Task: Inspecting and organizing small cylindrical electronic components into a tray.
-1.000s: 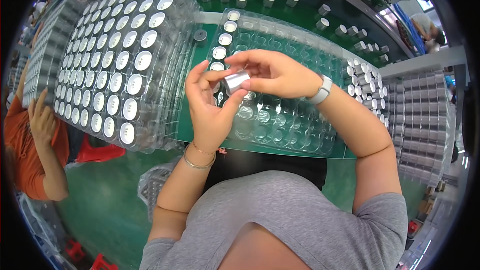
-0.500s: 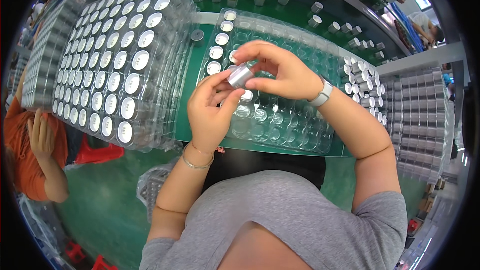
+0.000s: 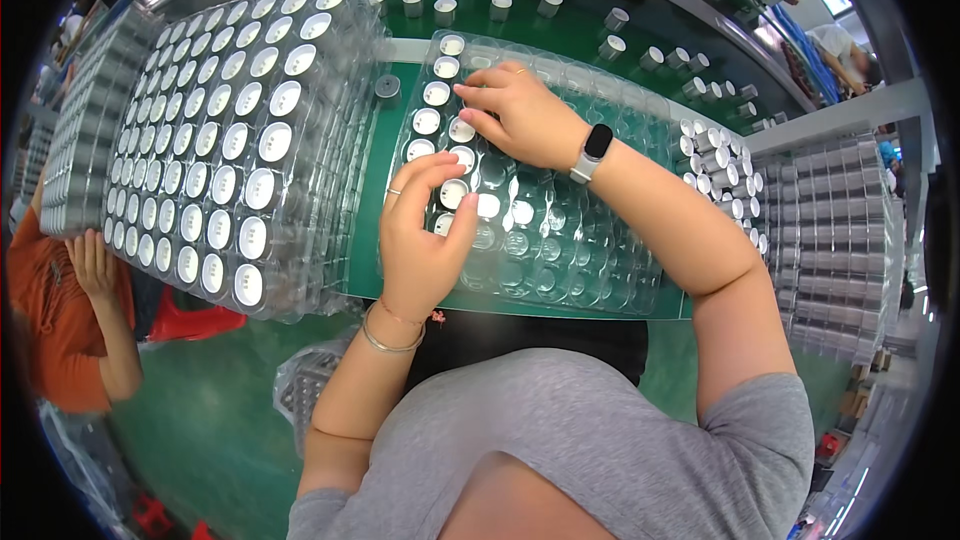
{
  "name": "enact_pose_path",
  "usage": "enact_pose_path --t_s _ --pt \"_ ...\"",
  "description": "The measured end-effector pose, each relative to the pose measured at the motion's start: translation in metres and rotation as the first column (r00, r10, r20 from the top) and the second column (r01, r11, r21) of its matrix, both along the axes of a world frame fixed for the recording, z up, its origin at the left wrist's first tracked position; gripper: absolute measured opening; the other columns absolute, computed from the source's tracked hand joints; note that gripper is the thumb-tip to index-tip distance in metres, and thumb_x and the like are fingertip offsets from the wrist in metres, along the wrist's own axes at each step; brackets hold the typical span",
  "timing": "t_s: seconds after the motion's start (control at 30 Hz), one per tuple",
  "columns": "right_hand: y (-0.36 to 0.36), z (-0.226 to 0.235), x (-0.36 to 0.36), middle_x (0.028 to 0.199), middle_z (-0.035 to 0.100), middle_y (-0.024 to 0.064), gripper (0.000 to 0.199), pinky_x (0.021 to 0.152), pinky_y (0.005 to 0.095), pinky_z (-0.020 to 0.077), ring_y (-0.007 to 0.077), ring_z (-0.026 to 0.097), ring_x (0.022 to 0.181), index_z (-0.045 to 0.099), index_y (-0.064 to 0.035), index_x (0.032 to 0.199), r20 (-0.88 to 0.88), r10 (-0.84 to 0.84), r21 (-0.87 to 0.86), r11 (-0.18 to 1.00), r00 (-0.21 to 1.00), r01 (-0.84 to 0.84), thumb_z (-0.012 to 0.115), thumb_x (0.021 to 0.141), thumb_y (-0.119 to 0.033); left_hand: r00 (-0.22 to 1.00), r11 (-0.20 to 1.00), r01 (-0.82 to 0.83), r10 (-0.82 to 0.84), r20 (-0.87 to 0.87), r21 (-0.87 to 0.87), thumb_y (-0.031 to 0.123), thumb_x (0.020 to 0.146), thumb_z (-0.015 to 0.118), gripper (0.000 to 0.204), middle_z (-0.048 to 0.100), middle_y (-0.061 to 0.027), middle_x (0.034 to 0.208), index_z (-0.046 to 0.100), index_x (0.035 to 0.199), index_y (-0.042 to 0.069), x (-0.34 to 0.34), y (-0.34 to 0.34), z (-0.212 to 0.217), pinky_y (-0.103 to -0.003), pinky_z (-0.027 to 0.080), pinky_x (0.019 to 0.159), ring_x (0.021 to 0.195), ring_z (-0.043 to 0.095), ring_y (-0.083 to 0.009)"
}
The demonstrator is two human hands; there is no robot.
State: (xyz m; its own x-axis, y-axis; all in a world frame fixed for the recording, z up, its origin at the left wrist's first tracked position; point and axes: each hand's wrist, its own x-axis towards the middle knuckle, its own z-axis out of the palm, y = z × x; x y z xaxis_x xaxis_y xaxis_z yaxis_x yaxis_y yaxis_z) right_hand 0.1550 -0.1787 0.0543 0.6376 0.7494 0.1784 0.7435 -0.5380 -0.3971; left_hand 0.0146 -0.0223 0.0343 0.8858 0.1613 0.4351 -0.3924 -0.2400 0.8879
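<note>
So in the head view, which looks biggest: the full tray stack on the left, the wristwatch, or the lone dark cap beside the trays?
1. Full tray stack
2. Wristwatch and dark cap: about alike, too close to rank.

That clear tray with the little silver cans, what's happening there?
A person is filling a clear plastic tray on a green table with small silver cans. Both hands rest on the tray's filled left columns: the left hand near its front, the right hand further back. A stack of full trays sits to the left.

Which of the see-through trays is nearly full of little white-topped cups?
The stacked tray on the left: almost every pocket holds a white-topped cup. The tray under both hands has cups only along its left side; most pockets are bare.
</note>
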Motion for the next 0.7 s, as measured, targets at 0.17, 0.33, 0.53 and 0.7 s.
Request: enact_pose_path --t_s 0.17,0.33,0.53,0.7 --pt "-0.004 -0.005 -0.018 0.150 0.033 0.0136 0.060 0.111 0.0545 0.0184 0.0345 0.027 0.138 0.038 -0.0028 0.141 0.226 -0.079 -0.065 0.993 0.971 0.096 0.048 0.094 -0.039 1.000 0.999 -0.001 0.003 -0.022 0.049 -0.001 0.076 0.066 0.024 0.062 -0.0151 0.109 0.062 0.100 -0.001 -0.001 -0.003 0.005 -0.035 0.048 0.088 0.100 0.061 -0.0285" --pt "-0.006 0.004 -0.009 0.156 0.020 0.0130 0.068 0.112 0.0626 0.0069 0.0343 0.013 0.145 0.027 -0.0035 0.147 0.062 -0.025 -0.249 0.968 0.998 0.040 0.042 0.096 -0.046 0.999 0.995 0.008 -0.004 -0.038 0.095 -0.002 0.075 0.066 0.026 0.062 -0.0154 0.110 0.062 0.100 -0.001 -0.002 -0.005 0.007 -0.036 0.048 0.088 0.100 0.061 -0.0293" --pt "-0.069 0.011 0.114 0.132 0.050 0.0173 0.048 0.102 0.0480 0.0379 0.0350 0.048 0.121 0.051 -0.0037 0.128 0.320 -0.470 0.124 0.882 0.823 0.455 0.057 0.082 -0.016 0.998 0.986 0.028 -0.018 -0.061 0.167 -0.001 0.075 0.066 0.024 0.061 -0.0161 0.110 0.062 0.099 0.000 -0.002 -0.006 0.015 -0.036 0.048 0.087 0.100 0.060 -0.0305" --pt "-0.134 -0.019 0.204 0.128 0.051 0.0183 0.056 0.098 0.0435 0.0445 0.0381 0.052 0.115 0.051 -0.0112 0.132 0.166 -0.579 -0.346 0.724 0.798 0.597 0.063 0.078 -0.014 0.995 0.969 0.062 -0.042 -0.088 0.239 -0.003 0.076 0.063 0.025 0.061 -0.0153 0.110 0.061 0.101 -0.001 0.001 -0.006 0.018 -0.035 0.046 0.090 0.102 0.059 -0.0283"
